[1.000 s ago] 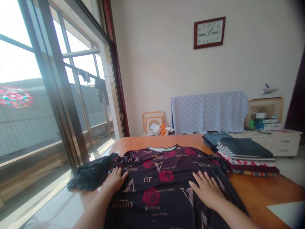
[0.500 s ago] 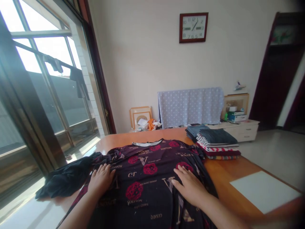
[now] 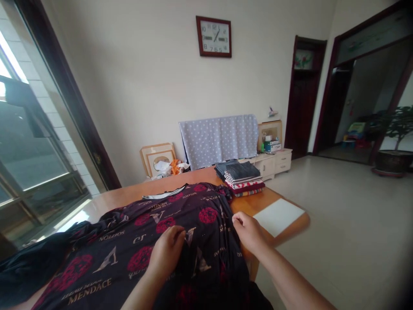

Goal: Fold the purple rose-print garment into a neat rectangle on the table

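A dark long-sleeved shirt (image 3: 122, 241) with red roses and gold lettering lies spread on the wooden table, its pale-lined collar towards the back. Over the middle of the shirt, my left hand (image 3: 167, 249) is closed, fingertips curled down at the fabric. My right hand (image 3: 250, 232) is closed beside the shirt's right side edge, thumb against curled fingers. Whether a bit of fabric is caught in the right fingers is hidden. At the left, a bunched black garment (image 3: 35, 262) lies against the shirt's sleeve.
A stack of folded clothes (image 3: 243, 178) sits at the table's back right. A white sheet (image 3: 279, 216) lies near the right corner of the table (image 3: 300, 224). Behind are a dotted cloth (image 3: 219, 142), a low white cabinet (image 3: 280, 161) and framed pictures (image 3: 158, 159). A potted plant (image 3: 393, 159) stands far right.
My view has turned to the right. Both hands, flat and spread on the shirt before, are now curled closed. The left has moved right across the shirt, the right to its side edge.
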Motion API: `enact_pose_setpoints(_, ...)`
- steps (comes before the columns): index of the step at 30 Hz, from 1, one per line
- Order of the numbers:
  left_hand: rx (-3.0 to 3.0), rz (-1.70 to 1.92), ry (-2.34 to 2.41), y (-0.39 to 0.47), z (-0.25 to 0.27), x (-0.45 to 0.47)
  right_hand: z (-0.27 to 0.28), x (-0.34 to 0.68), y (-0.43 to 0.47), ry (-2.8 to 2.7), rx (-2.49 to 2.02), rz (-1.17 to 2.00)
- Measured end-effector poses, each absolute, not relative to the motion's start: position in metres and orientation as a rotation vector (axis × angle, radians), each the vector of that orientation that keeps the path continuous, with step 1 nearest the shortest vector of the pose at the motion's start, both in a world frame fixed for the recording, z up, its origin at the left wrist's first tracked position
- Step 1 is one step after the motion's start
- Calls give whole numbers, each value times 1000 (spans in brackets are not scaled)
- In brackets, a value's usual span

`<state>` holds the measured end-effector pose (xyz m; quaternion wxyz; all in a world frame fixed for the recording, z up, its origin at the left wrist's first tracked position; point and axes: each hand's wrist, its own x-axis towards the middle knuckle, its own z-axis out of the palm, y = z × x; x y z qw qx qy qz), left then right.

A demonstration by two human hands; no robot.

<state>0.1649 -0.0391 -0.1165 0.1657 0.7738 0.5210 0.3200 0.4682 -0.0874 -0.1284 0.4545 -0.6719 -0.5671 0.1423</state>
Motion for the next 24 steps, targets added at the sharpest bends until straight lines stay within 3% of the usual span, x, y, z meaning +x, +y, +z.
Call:
enact_pose_setpoints(10,2007,904,1126,-119,-121,313,-130,497,-115,-1233,-1736,552)
enact_pose_setpoints(24,1026,985,904,-92,-114,280,-132,484,-118,-967,-1344,1050)
